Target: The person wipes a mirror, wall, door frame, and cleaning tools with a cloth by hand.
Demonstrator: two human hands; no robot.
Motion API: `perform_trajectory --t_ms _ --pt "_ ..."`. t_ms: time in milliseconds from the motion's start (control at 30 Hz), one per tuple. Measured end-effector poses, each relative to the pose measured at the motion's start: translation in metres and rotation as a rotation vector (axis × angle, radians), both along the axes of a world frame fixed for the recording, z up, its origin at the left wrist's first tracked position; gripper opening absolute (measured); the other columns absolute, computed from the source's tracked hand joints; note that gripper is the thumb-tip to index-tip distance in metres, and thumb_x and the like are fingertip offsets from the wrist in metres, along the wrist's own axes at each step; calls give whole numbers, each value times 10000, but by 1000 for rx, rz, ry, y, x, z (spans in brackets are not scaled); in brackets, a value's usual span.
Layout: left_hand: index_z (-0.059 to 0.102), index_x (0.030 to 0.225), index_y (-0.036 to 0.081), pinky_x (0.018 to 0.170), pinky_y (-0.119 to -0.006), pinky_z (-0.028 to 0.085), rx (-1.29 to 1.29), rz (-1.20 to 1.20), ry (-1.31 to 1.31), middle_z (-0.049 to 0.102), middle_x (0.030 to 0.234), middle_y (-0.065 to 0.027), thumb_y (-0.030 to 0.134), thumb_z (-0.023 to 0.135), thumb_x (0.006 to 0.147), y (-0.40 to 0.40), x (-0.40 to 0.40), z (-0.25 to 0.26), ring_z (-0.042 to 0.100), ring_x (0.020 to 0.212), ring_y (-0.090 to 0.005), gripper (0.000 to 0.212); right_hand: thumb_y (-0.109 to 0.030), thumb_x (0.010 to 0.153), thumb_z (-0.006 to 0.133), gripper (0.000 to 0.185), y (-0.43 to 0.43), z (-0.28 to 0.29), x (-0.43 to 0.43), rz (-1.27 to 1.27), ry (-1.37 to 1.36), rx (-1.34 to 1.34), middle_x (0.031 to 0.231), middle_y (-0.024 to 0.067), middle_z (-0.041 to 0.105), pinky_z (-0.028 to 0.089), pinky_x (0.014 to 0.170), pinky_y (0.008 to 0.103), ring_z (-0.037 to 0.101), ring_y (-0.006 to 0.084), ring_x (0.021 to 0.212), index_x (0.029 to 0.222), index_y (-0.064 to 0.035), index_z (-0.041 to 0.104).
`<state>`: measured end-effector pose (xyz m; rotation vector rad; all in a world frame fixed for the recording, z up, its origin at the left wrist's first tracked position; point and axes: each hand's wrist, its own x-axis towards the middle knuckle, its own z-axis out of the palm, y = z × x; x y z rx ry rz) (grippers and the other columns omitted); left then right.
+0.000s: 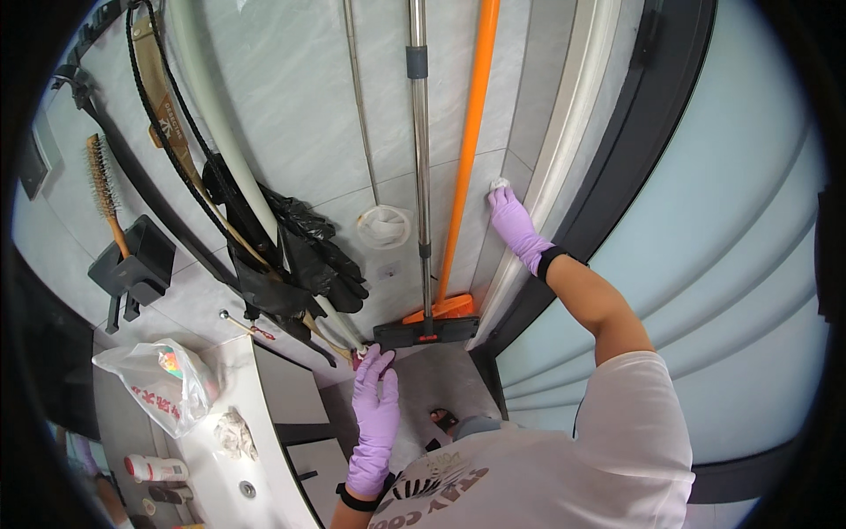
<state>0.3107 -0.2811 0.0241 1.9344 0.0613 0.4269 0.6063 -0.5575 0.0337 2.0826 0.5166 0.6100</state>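
Observation:
Both hands wear lilac rubber gloves with black bands at the wrists. My right hand (512,221) presses a crumpled white cloth (499,183) against the grey wall tiles, beside the pale door frame (562,132). Lower down, my left hand (375,416) is raised in front of me, fingers extended, near the foot of a pale pole (231,132) and a dark red object (385,362) partly hidden by the fingers. Whether the left hand touches them is unclear. Between the hands stand an orange-handled broom (466,159) and a metal-handled black floor squeegee or broom (423,198).
Black plastic bags (310,251) and straps hang left of the poles. A round-brush holder (135,261) is on the wall. The white washbasin counter (244,397) carries a clear plastic bag (165,387), a crumpled cloth (234,433) and bottles. A frosted glass door (714,231) stands at right.

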Motion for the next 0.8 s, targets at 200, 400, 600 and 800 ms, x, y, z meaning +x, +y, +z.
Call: perform_trajectory --t_ms 200,400,600,800 --pt "588 1078 55 971 -324 348 51 44 -18 508 1200 -132 50 533 836 12 -14 -2 484 1111 -248 248 -106 759 500 222 -1 -59 10 -8 231 462 936 117 564 435 792 356 524 268 905 908 8 618" --pt "593 1062 47 938 -318 369 49 147 26 510 1196 -128 38 508 846 38 -36 -17 491 1087 -236 233 -91 795 516 168 1 -66 -8 219 308 1138 941 130 570 462 761 362 550 293 854 910 -70 637" --pt "590 1062 32 931 -307 370 21 123 44 501 1202 -120 34 487 861 52 -18 -18 487 1087 -209 225 -27 787 548 134 37 120 -9 770 -151 1690 912 136 558 448 739 356 537 321 865 907 -42 605" --pt "582 1089 40 927 -296 371 -11 61 9 490 1212 -114 40 467 883 44 3 5 478 1093 -189 236 43 699 549 148 41 146 26 800 -375 1504 842 105 548 453 730 339 533 289 867 811 -49 583"
